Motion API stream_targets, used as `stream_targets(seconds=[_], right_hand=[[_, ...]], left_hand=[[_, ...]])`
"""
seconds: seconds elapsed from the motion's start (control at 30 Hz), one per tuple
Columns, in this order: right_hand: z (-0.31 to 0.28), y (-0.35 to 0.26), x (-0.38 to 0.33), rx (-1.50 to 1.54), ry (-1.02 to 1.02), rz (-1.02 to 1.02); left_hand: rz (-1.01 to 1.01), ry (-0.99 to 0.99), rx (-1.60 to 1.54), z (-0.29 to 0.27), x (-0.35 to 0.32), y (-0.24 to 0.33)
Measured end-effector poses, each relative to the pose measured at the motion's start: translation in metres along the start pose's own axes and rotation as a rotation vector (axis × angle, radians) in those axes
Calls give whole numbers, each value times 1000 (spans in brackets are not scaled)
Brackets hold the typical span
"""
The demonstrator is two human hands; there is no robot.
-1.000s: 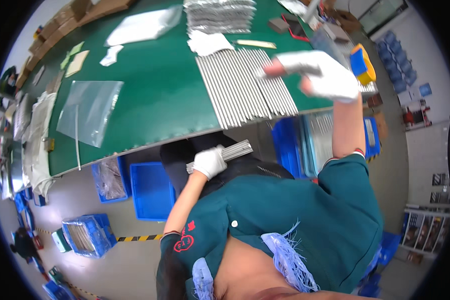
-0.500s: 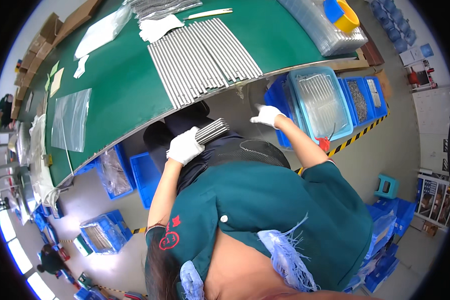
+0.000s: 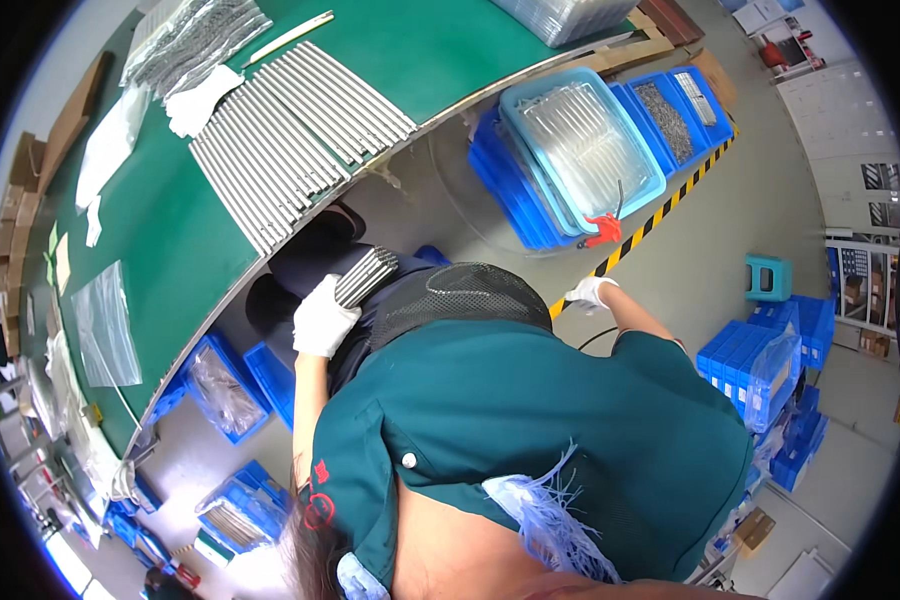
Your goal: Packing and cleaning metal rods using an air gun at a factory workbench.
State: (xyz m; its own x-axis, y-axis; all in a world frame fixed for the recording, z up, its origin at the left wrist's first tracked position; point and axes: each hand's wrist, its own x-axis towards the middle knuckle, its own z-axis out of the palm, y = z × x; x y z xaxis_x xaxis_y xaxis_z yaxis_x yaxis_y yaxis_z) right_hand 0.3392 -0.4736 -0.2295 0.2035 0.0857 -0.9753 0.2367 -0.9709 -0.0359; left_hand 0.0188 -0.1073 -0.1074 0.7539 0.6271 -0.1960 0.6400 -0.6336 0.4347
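My left hand (image 3: 327,317), in a white glove, is closed around a bundle of thin metal rods (image 3: 368,275) over my lap. The rod ends point up and to the right, away from the palm. Out to my right, my gloved right hand (image 3: 592,292) is over the floor beside the striped tape, holding nothing that I can see; its fingers look loosely apart and partly turned from view. Many silvery metal rods (image 3: 270,150) lie side by side in two groups on the green table (image 3: 175,215), reaching its near edge.
A light-blue tray (image 3: 660,178) of clear plastic sits on blue bins right of the table, with red-handled pliers (image 3: 602,230) at its corner. Blue bins (image 3: 705,82) hold small metal parts. Yellow-black tape (image 3: 660,215) crosses the floor. A white cloth (image 3: 200,100) lies by the rods.
My right hand has drawn back from beside the bins, toward my right side. My left hand keeps the rod bundle over my lap. The view has turned, shifting the table leftward.
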Motion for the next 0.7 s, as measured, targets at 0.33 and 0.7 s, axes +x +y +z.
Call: stream_targets(seconds=[0.33, 0.7], right_hand=[[-10, 11, 39, 977, 1193, -127], [-43, -55, -104, 1291, 1480, -773]], left_hand=[[-8, -63, 14, 1, 5, 3], [14, -129, -103, -9, 2, -7]])
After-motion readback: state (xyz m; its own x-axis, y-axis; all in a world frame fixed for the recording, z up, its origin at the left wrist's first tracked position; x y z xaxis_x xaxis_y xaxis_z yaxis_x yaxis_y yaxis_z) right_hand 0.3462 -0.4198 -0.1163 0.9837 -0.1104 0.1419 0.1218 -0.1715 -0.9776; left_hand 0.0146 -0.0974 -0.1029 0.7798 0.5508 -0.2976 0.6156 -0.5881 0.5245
